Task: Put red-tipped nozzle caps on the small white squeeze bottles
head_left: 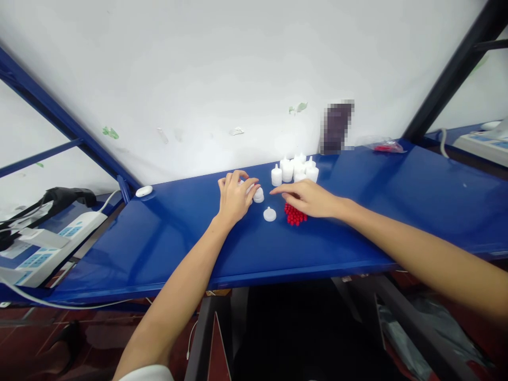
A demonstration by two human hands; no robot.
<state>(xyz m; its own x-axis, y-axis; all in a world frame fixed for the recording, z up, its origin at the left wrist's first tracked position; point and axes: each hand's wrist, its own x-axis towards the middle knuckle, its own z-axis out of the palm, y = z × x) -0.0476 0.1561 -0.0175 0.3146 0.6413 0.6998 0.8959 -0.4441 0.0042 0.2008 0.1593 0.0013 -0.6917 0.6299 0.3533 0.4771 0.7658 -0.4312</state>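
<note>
My left hand (235, 197) is bent over a small group of white plastic lids on the blue table. Its thumb and forefinger close about a white lid (258, 195); other white pieces are partly hidden behind the fingers. My right hand (311, 198) hovers with the forefinger stretched to the left and the thumb below it, nothing visible in it. Under that hand lies a pile of tiny red caps (295, 215), partly covered. A single white lid with a nozzle tip (270, 214) sits between the hands. Several white nozzle-topped bottles (287, 170) stand together behind the right hand.
The blue table (166, 248) runs along a white wall, with blue metal posts at its sides. A white earphone case (144, 191) lies at the far left. At the back right is a clear bag with red contents (384, 146). Power strips (59, 246) flank both ends.
</note>
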